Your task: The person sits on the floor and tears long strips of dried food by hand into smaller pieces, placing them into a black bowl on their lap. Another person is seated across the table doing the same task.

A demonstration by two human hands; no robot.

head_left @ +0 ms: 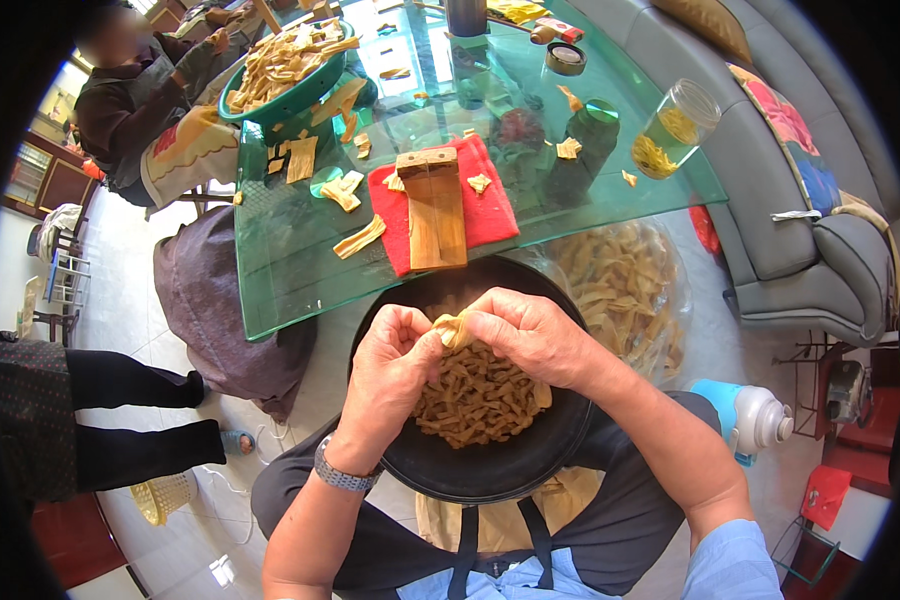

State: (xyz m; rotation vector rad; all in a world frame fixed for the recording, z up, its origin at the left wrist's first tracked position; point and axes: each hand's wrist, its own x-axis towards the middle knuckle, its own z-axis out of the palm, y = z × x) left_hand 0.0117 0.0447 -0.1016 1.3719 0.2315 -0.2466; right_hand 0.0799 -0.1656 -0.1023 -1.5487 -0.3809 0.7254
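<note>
My left hand (398,355) and my right hand (530,335) meet over a round black basin (450,485) in my lap. Between the thumbs and fingers of both is a pale yellow dried strip (454,332), pinched from either side. Beneath it, the basin holds a heap of small brown dried pieces (480,400). Just beyond the basin, a wooden block (437,225) with a darker crosspiece at its far end lies on a folded red cloth (492,205). Several loose pale strips (360,237) are scattered around the cloth.
The glass table (280,290) has a corner near my left. On it are a green basket (260,112) piled with strips and a glass jar (675,130). A clear bag (625,285) of pieces, a blue thermos (745,410) and a grey sofa (770,230) are right. Two people are left.
</note>
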